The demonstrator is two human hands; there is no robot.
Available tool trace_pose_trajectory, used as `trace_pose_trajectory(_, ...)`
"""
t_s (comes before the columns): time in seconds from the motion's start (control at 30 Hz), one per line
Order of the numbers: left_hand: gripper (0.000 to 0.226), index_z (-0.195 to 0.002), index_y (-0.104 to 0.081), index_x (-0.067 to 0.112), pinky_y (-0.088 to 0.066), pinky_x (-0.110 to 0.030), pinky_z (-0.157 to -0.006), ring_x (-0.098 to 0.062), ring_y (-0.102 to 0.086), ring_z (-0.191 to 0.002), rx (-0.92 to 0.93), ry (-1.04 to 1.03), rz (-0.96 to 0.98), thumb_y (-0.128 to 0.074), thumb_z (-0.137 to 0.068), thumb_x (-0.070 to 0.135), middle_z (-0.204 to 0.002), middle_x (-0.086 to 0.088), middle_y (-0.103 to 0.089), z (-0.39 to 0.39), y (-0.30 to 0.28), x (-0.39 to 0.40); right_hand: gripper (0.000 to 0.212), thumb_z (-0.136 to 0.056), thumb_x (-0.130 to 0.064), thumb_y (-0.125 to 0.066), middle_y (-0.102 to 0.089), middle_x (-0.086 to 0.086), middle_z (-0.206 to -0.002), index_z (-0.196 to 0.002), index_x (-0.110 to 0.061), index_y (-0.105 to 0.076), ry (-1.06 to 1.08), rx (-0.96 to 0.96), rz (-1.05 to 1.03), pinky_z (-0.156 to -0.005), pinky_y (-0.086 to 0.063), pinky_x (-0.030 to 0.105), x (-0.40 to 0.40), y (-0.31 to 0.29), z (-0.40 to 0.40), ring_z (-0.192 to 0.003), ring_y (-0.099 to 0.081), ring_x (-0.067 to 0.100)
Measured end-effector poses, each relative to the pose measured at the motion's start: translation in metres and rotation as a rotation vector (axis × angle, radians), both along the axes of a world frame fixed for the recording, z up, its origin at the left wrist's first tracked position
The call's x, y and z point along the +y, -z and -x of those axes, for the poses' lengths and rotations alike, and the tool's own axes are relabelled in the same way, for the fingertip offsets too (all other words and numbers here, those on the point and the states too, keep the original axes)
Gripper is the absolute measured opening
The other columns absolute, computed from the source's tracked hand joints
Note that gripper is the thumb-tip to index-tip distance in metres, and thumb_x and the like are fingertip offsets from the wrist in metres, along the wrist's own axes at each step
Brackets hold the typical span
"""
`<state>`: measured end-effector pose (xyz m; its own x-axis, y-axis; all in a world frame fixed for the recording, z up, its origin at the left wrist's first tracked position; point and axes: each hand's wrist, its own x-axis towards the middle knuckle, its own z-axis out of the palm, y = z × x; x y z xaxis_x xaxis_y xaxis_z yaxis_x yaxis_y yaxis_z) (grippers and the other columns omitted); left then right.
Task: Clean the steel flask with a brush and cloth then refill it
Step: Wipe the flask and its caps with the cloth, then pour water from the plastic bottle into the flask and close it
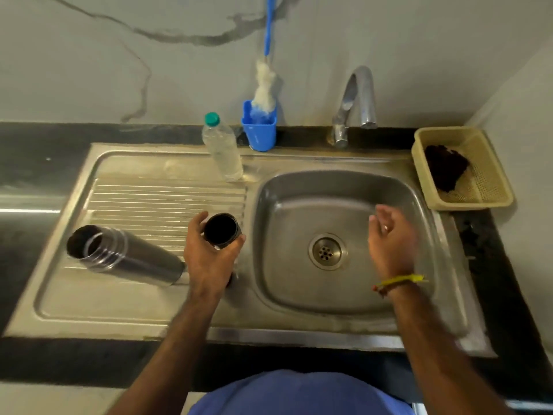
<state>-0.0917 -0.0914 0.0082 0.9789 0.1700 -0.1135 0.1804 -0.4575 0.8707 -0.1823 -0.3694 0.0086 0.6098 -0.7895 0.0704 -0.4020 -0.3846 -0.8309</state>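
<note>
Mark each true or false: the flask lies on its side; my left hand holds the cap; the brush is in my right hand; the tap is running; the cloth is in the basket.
1. Flask lies on its side on the drainboard: true.
2. Left hand holds the cap: true.
3. Brush is in the right hand: false, it stands in the blue holder.
4. Tap is running: false, no water shows.
5. Dark cloth lies in the basket: true.

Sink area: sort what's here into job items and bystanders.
For the job:
open steel flask lying on the drainboard
dark flask cap in left hand
blue-handled bottle brush
dark cloth in basket
clear water bottle
chrome tap

Just there:
blue holder
beige basket
</note>
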Motion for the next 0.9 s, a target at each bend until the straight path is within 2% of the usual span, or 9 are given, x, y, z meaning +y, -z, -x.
trace_pose_trajectory(0.07,0.082,-0.14,-0.056,0.014,-0.047,-0.031,-0.106,-0.017,-0.06,-0.119,-0.025,0.008,-0.016,-0.095,-0.068,0.018,-0.131,-0.002,-0.063,0.005,-0.001,0.011,0.025,-0.092,-0.004,-0.066,-0.073,0.013,-0.11,-0.117,-0.002,-0.068,-0.059,0.012,-0.068,-0.078,-0.049,0.008,0.024,0.006,0.006,-0.101,-0.07,0.02)
trace_pose_trajectory(0.2,0.076,-0.136,-0.059,0.01,-0.049,-0.033,-0.105,-0.018,-0.061,-0.117,0.015,0.043,-0.03,-0.093,-0.069,0.011,-0.129,-0.002,-0.065,0.003,0.001,0.023,0.023,-0.092,0.0,-0.066,-0.073,0.011,-0.105,-0.114,-0.001,-0.068,-0.153,0.012,-0.139,-0.074,-0.048,0.001,0.063,0.008,0.009,-0.086,-0.068,0.011)
trace_pose_trajectory(0.33,0.067,-0.128,-0.059,0.013,-0.053,-0.033,-0.096,-0.021,-0.064,-0.109,0.07,0.04,-0.07,-0.089,-0.069,0.007,-0.119,-0.003,-0.066,-0.016,0.012,0.029,0.022,-0.092,-0.002,-0.066,-0.073,0.009,-0.104,-0.114,-0.004,-0.068,-0.226,0.002,-0.161,-0.079,-0.051,0.005,0.088,0.007,0.004,-0.086,-0.065,-0.002)
trace_pose_trajectory(0.47,0.065,-0.129,-0.057,0.011,-0.044,-0.024,-0.089,-0.02,-0.06,-0.108,0.097,0.065,-0.109,-0.088,-0.072,0.006,-0.121,-0.005,-0.063,-0.028,0.021,0.032,0.023,-0.093,-0.008,-0.067,-0.074,0.004,-0.106,-0.116,-0.007,-0.068,-0.265,-0.01,-0.15,-0.086,-0.055,0.018,0.102,0.001,-0.012,-0.092,-0.069,0.008)
trace_pose_trajectory(0.57,0.069,-0.133,-0.054,0.01,-0.043,-0.025,-0.093,-0.023,-0.059,-0.113,0.113,0.089,-0.119,-0.087,-0.073,0.005,-0.125,-0.007,-0.061,-0.03,0.028,0.034,0.023,-0.093,-0.01,-0.067,-0.073,0.002,-0.106,-0.117,-0.011,-0.068,-0.271,-0.026,-0.146,-0.09,-0.057,0.026,0.106,-0.006,-0.024,-0.095,-0.07,0.01)
trace_pose_trajectory(0.67,0.074,-0.136,-0.051,0.01,-0.043,-0.024,-0.094,-0.027,-0.058,-0.119,0.111,0.123,-0.135,-0.087,-0.072,0.004,-0.127,-0.008,-0.059,-0.031,0.032,0.036,0.024,-0.093,-0.011,-0.067,-0.074,0.003,-0.107,-0.117,-0.012,-0.068,-0.306,-0.03,-0.101,-0.086,-0.055,0.016,0.11,-0.019,-0.038,-0.094,-0.069,0.01)
trace_pose_trajectory(0.73,0.088,-0.144,-0.045,0.011,-0.041,-0.025,-0.101,-0.028,-0.053,-0.128,0.105,0.162,-0.13,-0.091,-0.069,0.007,-0.137,-0.01,-0.054,-0.029,0.032,0.038,0.027,-0.093,-0.012,-0.068,-0.072,0.001,-0.106,-0.12,-0.011,-0.068,-0.364,-0.023,-0.046,-0.083,-0.054,0.014,0.114,-0.032,-0.052,-0.094,-0.068,0.011)
trace_pose_trajectory(0.8,0.103,-0.152,-0.035,0.011,-0.035,-0.027,-0.111,-0.026,-0.043,-0.138,0.06,0.204,-0.117,-0.095,-0.068,0.014,-0.149,-0.012,-0.044,-0.023,0.027,0.04,0.031,-0.093,-0.013,-0.068,-0.069,0.0,-0.103,-0.124,-0.01,-0.066,-0.438,-0.003,0.005,-0.086,-0.057,0.025,0.118,-0.047,-0.072,-0.093,-0.067,0.013)
trace_pose_trajectory(0.9,0.108,-0.156,-0.029,0.015,-0.025,-0.011,-0.11,-0.009,-0.033,-0.137,-0.057,0.229,-0.072,-0.094,-0.071,0.02,-0.153,-0.002,-0.036,-0.009,0.015,0.043,0.043,-0.094,-0.018,-0.068,-0.067,0.007,-0.112,-0.135,-0.01,-0.058,-0.564,0.07,0.093,-0.09,-0.058,0.036,0.124,-0.067,-0.117,-0.096,-0.065,0.016)
